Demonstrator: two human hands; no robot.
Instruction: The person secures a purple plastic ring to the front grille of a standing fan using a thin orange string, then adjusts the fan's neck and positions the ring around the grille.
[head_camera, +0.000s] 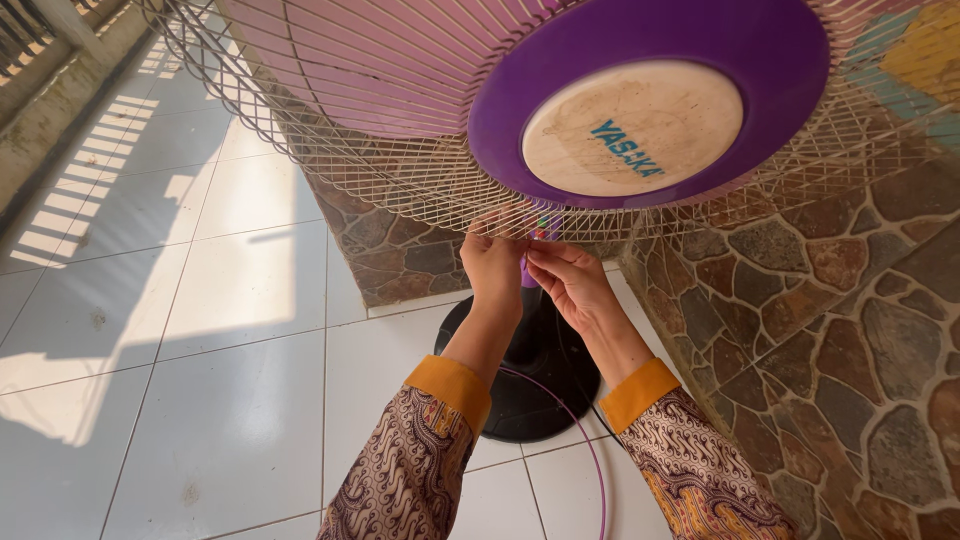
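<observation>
A standing fan fills the top of the head view, with a white wire grille (400, 170) and a purple centre cap (640, 110) bearing a round cream disc. My left hand (493, 268) and my right hand (568, 282) are raised together under the bottom edge of the grille. Their fingers pinch at something small there; it is too small to make out. Both arms wear patterned brown sleeves with orange cuffs. Below the hands the purple pole goes down to the round black base (530, 370).
A thin purple cord (590, 450) runs from the base toward me over the white tiled floor (200, 330). A stone-clad wall (830, 320) stands close on the right and behind the fan. Sunlight stripes fall on the floor at the left.
</observation>
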